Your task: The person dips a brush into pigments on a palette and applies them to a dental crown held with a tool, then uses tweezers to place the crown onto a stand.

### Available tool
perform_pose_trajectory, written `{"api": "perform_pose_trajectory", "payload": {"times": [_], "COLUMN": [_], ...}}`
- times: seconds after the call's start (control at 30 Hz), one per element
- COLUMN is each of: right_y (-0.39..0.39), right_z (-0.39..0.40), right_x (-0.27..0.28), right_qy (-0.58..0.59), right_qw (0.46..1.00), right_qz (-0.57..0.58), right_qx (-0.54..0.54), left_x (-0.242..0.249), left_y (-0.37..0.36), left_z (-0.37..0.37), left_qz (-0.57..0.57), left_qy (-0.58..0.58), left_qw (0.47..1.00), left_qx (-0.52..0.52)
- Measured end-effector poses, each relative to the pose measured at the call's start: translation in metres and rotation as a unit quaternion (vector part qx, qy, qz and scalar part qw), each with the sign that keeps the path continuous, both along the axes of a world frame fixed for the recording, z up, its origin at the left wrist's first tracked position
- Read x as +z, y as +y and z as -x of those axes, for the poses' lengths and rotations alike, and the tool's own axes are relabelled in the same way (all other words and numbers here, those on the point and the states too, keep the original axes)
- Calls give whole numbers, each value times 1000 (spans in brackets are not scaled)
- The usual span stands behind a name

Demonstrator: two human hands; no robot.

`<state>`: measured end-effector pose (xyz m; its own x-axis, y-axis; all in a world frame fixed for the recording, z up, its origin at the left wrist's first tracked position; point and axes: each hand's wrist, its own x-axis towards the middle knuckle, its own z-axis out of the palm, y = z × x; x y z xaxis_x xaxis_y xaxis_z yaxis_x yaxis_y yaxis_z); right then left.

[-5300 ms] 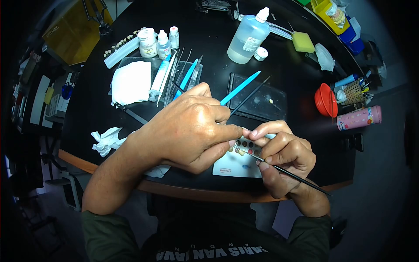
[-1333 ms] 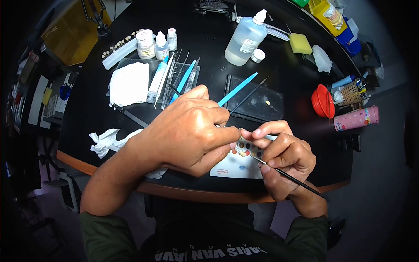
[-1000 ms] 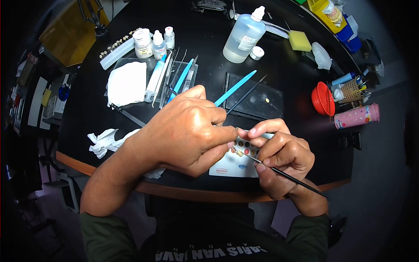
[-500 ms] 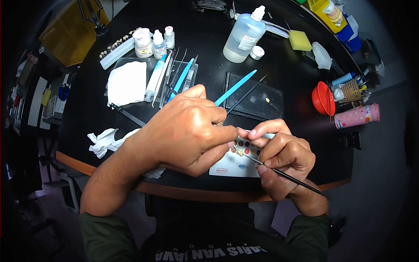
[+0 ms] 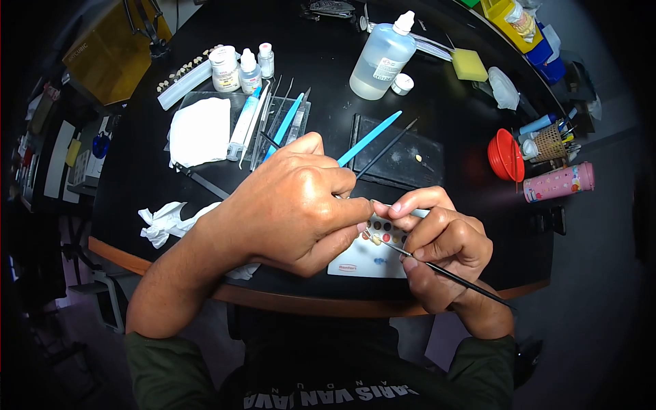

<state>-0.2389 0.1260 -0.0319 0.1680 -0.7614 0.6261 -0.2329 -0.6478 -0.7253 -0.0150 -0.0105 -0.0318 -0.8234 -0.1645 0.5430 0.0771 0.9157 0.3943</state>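
Note:
My left hand is closed, its thumb and forefinger pinched on a thin metal holder mostly hidden by the fingers. At the holder's end sits a small cream tooth crown. My right hand is closed round a fine paintbrush with a black handle, its tip pointing at the crown. A whitish rod also lies between the right fingers, which meet the left fingertips. Beneath both hands is a white palette with rows of round colour spots and a blue smear.
A black slab bears a blue-handled tool, a brush and a small cream piece. Behind stand a large clear bottle and small jars. Crumpled tissue lies left; a red bowl and pink flask right.

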Motion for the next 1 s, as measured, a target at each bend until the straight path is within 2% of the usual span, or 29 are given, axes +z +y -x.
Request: {"api": "perform_pose_trajectory", "payload": {"times": [0.4, 1.0], "right_y": [0, 3], "right_z": [-2, -4], "right_x": [5, 3], "right_qy": [23, 45], "right_qw": [999, 998], "right_qz": [4, 18], "right_qx": [-24, -38], "left_x": [3, 4], "left_y": [3, 3], "left_z": [1, 1], "left_qz": [82, 77], "left_qy": [11, 27], "left_qw": [996, 996], "left_qx": [31, 29]}}
